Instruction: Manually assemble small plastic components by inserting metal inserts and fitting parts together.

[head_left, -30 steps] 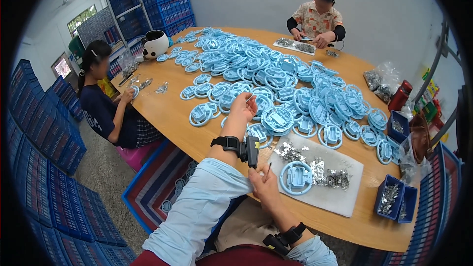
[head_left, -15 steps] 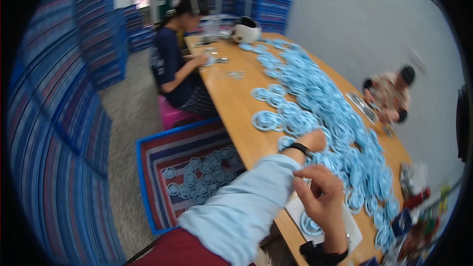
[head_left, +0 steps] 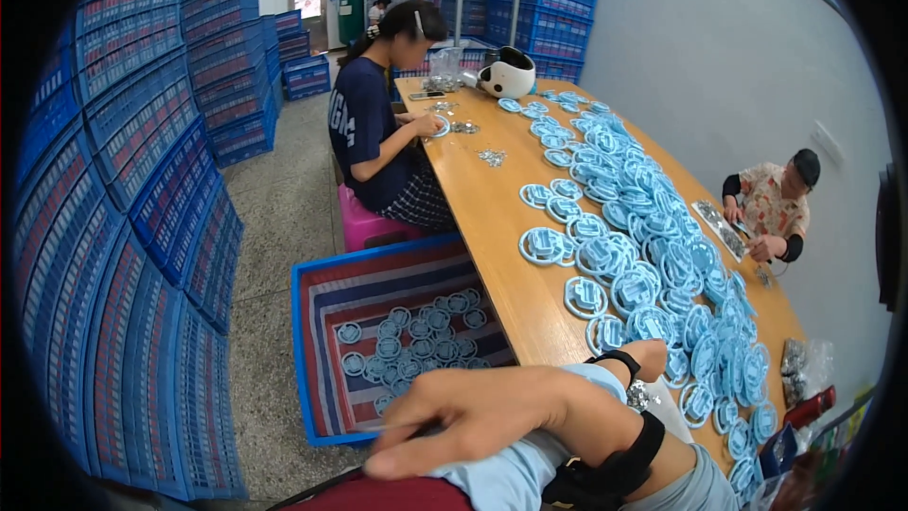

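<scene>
At the near edge of the wooden table (head_left: 501,227), the right hand (head_left: 473,412) hangs over the striped bin (head_left: 312,293) on the floor, fingers loosely spread, holding nothing. The left hand (head_left: 653,358) rests curled on the table; whether it grips anything cannot be told. Light-blue round parts (head_left: 653,255) crowd the table beyond.

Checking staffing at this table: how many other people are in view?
3: one seated person in dark blue at the wooden table's left side, one in a patterned top at its right, one far back by the crates. Others may be hidden.
</scene>
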Tool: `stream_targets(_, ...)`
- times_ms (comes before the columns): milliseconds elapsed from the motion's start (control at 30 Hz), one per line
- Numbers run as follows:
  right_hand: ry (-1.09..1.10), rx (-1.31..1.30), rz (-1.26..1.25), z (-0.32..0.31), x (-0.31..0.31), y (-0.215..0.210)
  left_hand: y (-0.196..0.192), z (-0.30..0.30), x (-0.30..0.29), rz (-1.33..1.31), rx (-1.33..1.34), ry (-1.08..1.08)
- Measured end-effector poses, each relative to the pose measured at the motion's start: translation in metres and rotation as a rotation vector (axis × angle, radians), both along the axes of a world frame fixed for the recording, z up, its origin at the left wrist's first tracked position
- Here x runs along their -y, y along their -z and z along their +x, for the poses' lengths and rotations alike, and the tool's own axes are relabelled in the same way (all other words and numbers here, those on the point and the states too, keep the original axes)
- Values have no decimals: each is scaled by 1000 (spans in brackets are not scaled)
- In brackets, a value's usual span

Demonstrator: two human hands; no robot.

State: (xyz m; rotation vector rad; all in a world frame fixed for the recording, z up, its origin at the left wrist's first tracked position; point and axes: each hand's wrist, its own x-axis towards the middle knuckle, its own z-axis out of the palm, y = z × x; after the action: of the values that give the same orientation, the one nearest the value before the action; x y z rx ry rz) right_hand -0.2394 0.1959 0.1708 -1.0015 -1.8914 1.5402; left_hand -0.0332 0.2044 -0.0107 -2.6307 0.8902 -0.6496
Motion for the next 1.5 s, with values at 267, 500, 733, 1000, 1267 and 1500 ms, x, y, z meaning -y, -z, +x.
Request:
stream_targets(267, 156, 312, 86, -42, -23, -30, -6, -8, 39, 69, -93, 214)
stream_targets(500, 85, 522, 313, -60, -46, -28, -25, -8, 114, 84, -157, 434)
stream_targets(733, 482, 457, 537, -116, -42, -41, -31, -6, 96, -118, -255, 243)
stream_targets(1000, 607, 438, 994, -133, -10, -18, -46, 24, 58, -586, -171, -62)
stream_targets(1267, 1279, 320, 889, -29, 68, 24, -73, 31, 16, -1880, -936, -120)
stream_targets(1500, 2013, -276, 267, 62, 128, 143, -52, 62, -11, -2329, -964, -185)
